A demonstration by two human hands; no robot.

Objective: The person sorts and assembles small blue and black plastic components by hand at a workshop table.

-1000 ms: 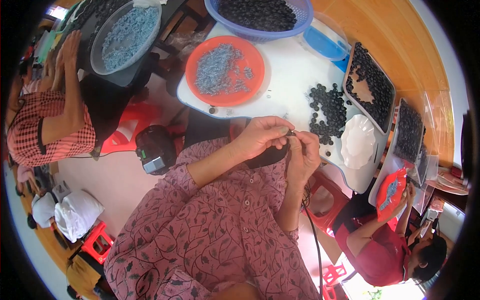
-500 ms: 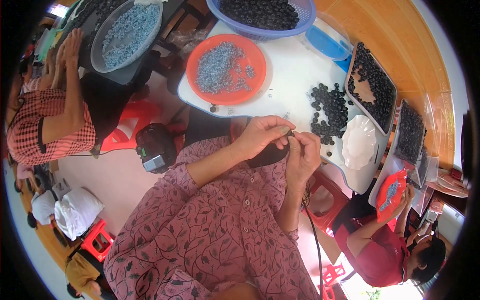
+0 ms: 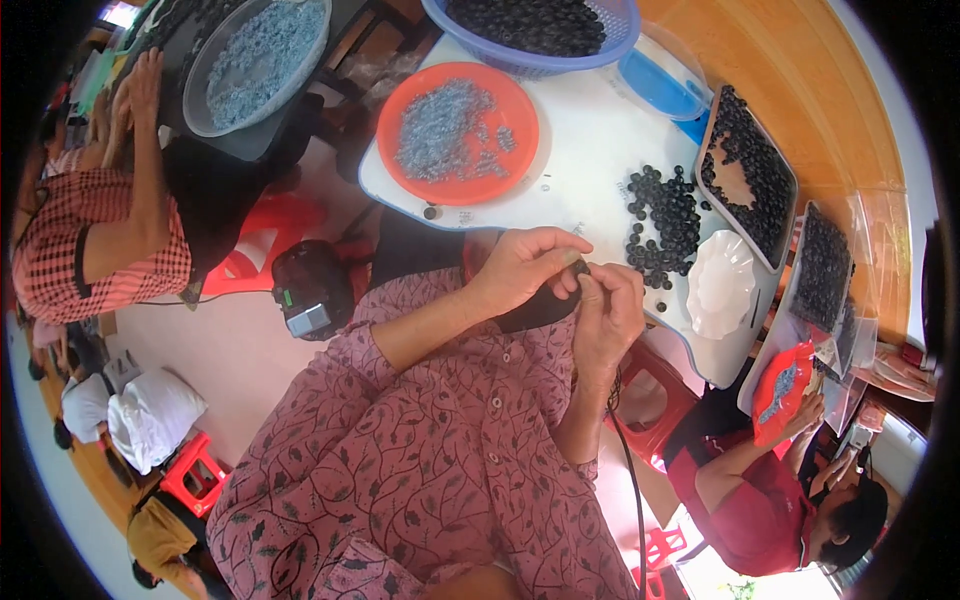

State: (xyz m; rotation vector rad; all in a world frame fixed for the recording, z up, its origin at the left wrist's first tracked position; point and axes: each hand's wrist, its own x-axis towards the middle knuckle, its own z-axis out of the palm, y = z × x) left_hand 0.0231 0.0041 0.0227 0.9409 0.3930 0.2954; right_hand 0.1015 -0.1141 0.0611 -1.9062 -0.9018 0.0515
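Observation:
My left hand (image 3: 527, 268) and my right hand (image 3: 611, 308) meet fingertip to fingertip just off the near edge of the white table (image 3: 575, 140). Pinched between them is a small black round part (image 3: 581, 267), mostly covered by the fingers. Past my left hand, an orange-red dish (image 3: 390, 150) holds many tiny clear-bluish pieces (image 3: 440, 125). A loose pile of black round parts (image 3: 665, 225) lies on the table beyond my right hand. Beside that pile sits a white scalloped dish (image 3: 720, 285).
A purple-blue basket (image 3: 540, 62) of black parts stands at the far side. Trays of black parts (image 3: 750, 180) line the right. One co-worker (image 3: 100, 240) sits left; another (image 3: 745, 490), at lower right, handles a red dish (image 3: 783, 390). A cable (image 3: 630, 470) hangs by my right forearm.
The view has shifted a little, so the table things sit slightly differently. Both hands keep their pinch on the black part, with barely any finger movement.

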